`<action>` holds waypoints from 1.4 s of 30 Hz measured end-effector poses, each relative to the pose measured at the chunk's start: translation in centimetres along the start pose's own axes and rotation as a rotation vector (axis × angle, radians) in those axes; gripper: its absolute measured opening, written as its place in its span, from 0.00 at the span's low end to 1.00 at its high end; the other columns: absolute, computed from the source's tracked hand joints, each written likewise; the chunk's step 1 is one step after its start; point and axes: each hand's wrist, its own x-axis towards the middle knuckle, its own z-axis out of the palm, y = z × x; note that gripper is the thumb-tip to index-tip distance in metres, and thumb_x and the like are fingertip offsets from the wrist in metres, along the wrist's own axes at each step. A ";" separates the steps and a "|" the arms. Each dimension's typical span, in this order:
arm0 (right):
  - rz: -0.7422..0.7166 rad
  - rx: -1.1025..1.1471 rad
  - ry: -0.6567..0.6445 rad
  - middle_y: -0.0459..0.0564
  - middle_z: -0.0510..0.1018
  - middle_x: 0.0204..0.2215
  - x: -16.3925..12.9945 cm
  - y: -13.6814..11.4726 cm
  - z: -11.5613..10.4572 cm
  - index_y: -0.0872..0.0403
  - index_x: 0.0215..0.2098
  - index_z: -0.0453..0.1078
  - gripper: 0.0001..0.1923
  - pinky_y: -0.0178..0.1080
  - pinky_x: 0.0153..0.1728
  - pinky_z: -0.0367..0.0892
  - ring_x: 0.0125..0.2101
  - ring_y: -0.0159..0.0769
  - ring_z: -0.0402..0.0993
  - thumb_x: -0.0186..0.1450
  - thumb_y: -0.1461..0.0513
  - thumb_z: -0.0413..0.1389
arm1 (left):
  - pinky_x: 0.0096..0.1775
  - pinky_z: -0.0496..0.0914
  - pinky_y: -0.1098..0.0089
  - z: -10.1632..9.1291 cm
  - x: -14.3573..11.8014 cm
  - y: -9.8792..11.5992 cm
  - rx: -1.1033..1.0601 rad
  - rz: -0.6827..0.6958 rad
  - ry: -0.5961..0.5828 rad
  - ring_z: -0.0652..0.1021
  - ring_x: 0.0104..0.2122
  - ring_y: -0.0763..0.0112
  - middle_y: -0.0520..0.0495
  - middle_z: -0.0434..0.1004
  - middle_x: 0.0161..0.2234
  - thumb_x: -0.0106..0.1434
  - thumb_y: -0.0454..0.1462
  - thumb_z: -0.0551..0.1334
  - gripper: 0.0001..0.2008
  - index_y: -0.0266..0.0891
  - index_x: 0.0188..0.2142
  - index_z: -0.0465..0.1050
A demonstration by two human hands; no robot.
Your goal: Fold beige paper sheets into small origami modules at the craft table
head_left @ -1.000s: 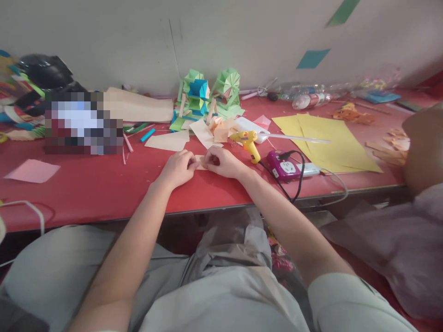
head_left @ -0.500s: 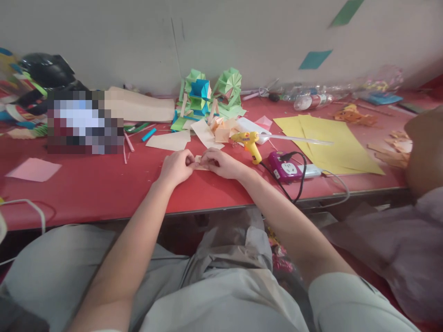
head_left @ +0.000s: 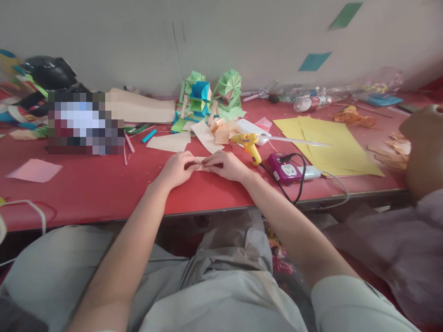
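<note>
We see a long red table (head_left: 86, 189) that runs across the whole view, with a pale wall (head_left: 242, 37) behind it. On the right side of the table lie large yellow sheets (head_left: 332, 143). At the left, near the wall, a tan sheet (head_left: 138, 108) lies beside a dark heap (head_left: 44, 76) of mixed things. A person's shoulder (head_left: 420, 152) shows at the right edge.

In the middle, close to the wall, stand green and blue paper models (head_left: 211, 94), and in front of them a small pile of peach paper pieces (head_left: 221, 131). A pink square (head_left: 34, 169) lies alone at the far left. A clear bottle (head_left: 311, 102) lies on its side by the wall; we cannot tell what is in it. A yellow glue gun (head_left: 249, 144) stands near a purple socket (head_left: 285, 169), and a black cable is plugged in the socket.

Our left hand (head_left: 176, 168) and right hand (head_left: 224, 165) meet on the table just left of the glue gun. Both pinch a small peach paper (head_left: 200, 161) between the fingertips, and the paper rests low on the table, mostly covered by the fingers.
</note>
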 end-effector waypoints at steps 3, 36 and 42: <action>0.016 0.017 0.021 0.51 0.85 0.39 0.2 -0.3 0.1 0.50 0.36 0.81 0.09 0.45 0.47 0.73 0.41 0.41 0.80 0.68 0.60 0.58 | 0.42 0.69 0.61 -0.1 -0.1 -0.2 0.016 0.047 0.006 0.75 0.37 0.62 0.47 0.77 0.35 0.64 0.43 0.65 0.08 0.45 0.34 0.81; 0.135 0.196 0.259 0.50 0.83 0.31 1.2 -1.5 0.3 0.54 0.34 0.80 0.13 0.38 0.37 0.69 0.33 0.36 0.76 0.66 0.53 0.61 | 0.37 0.69 0.67 0.1 0.3 1.6 -0.011 0.103 0.284 0.76 0.32 0.67 0.49 0.78 0.30 0.67 0.36 0.59 0.06 0.41 0.33 0.73; 0.158 0.122 0.278 0.49 0.81 0.27 1.4 -1.3 0.4 0.55 0.30 0.79 0.15 0.37 0.34 0.66 0.29 0.34 0.74 0.65 0.52 0.62 | 0.34 0.68 0.67 0.1 0.3 1.7 0.060 0.084 0.347 0.75 0.30 0.66 0.49 0.75 0.26 0.63 0.31 0.59 0.07 0.41 0.28 0.69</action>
